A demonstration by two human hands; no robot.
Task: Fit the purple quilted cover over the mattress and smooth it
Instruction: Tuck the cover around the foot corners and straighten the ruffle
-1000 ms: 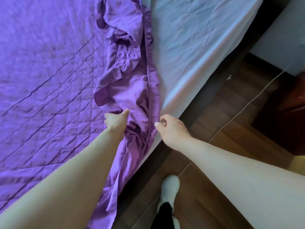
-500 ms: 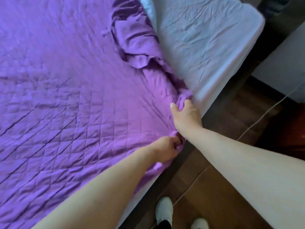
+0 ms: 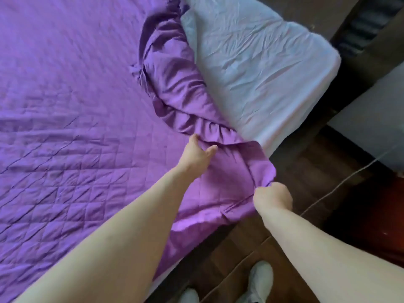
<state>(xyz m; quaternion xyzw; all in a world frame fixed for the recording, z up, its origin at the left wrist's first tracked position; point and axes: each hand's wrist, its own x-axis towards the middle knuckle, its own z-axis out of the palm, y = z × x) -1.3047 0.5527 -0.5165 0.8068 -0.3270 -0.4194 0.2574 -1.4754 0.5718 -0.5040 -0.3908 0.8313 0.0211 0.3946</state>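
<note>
The purple quilted cover (image 3: 72, 132) lies spread over most of the mattress (image 3: 258, 71), whose far right corner shows pale bluish-white fabric. A bunched ridge of the cover's skirt runs diagonally along that bare corner. My left hand (image 3: 197, 153) pinches the cover at the near end of the ridge, on top of the bed. My right hand (image 3: 273, 196) is fisted on the cover's edge seam at the mattress side, holding a flap stretched out over the bed's edge.
Dark wooden floor (image 3: 236, 254) runs along the bed's right side, with my feet in white shoes (image 3: 260, 281) on it. A thin pale cable (image 3: 341, 182) crosses the floor. A grey wall or furniture face (image 3: 376, 119) and a dark reddish cabinet (image 3: 376, 224) stand at right.
Both hands have shifted along the bed edge. My left hand went from the edge up onto the bed top, my right hand dropped to the side, pulling a flap of the cover outward.
</note>
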